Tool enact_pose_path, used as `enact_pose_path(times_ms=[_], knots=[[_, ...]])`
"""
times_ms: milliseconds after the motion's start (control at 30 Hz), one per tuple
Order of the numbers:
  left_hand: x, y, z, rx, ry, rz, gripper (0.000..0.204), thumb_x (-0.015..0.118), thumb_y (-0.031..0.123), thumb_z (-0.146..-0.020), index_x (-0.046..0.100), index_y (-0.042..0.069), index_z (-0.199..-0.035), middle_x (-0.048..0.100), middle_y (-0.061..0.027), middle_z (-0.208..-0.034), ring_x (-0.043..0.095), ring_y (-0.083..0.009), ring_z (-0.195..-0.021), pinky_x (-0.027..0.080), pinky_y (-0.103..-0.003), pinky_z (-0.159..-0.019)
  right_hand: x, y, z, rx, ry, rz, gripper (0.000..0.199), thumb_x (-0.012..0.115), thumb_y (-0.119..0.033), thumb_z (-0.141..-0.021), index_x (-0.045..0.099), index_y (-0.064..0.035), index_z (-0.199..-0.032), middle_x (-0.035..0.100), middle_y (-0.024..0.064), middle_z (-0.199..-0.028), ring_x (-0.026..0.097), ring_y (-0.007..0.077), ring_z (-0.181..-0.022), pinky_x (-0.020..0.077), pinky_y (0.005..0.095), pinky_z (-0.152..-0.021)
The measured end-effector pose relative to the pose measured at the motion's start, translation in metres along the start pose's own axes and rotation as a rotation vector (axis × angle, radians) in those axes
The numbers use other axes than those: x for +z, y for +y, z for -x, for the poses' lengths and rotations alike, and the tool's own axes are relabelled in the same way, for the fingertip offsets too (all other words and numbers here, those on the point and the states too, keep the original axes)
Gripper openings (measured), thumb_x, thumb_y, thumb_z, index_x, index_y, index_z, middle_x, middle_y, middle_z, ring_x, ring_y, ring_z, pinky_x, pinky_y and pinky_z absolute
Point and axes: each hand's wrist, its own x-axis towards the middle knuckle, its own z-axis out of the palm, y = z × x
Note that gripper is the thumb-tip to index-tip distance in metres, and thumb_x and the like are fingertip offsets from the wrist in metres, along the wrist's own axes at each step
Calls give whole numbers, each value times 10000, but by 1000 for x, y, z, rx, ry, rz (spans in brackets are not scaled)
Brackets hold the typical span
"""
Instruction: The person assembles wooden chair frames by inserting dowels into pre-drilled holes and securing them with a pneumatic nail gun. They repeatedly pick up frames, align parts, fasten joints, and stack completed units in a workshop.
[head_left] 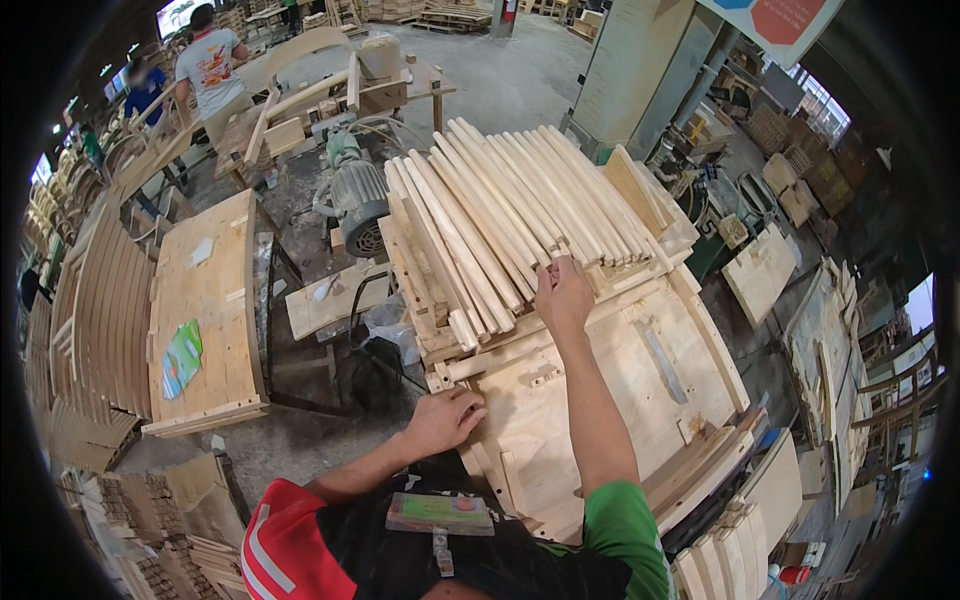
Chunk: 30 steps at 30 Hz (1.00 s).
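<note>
My right hand (565, 296) reaches over the near ends of a row of pale wooden slats (500, 195), its fingers closed on the end of one slat. The slats lie side by side, pointing away from me, with small tenons at some near ends. My left hand (445, 418) rests at the left edge of the plywood worktop (620, 345), fingers loosely bent and holding nothing visible. Close beyond it lies the end of a wooden rail (465, 368) that runs crosswise in front of the slats. A metal strip (660, 360) sits on the worktop at right.
Left of the slats stands a grey electric motor (358, 200). A plywood table (205, 300) with a green-blue packet (182, 358) is farther left, beside stacked curved wood parts (105, 310). A pillar (630, 80) rises behind. Two people (212, 75) stand at the far left.
</note>
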Motion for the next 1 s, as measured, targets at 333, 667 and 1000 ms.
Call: enact_pose_path(times_ms=[333,667,1000], knots=[[44,24,-81,-279,-183,777,289,664,325,-1064,694,86,-1223,763,-69,-1108,708,-153,-801,572,-311,-678,-111,20,135,332,-23,-675,287,622,-198,-1077,637,-8,-863,590,9,-707,551,85,-633,458,285,-579],[136,80,-122,-789,-568,1530,250,660,215,-1082,607,58,-1269,718,-119,-1189,737,-203,-964,650,-384,-869,-274,78,351,790,13,-31,261,697,-287,-1025,715,-36,-1097,668,75,-884,644,224,-847,499,360,-774],[182,57,-71,-1039,-542,1415,359,726,303,-1041,597,36,-1242,692,-123,-1162,764,-258,-939,660,-372,-783,-171,70,320,454,-170,256,363,762,-190,-925,711,-140,-1280,699,130,-975,696,364,-870,551,479,-753]])
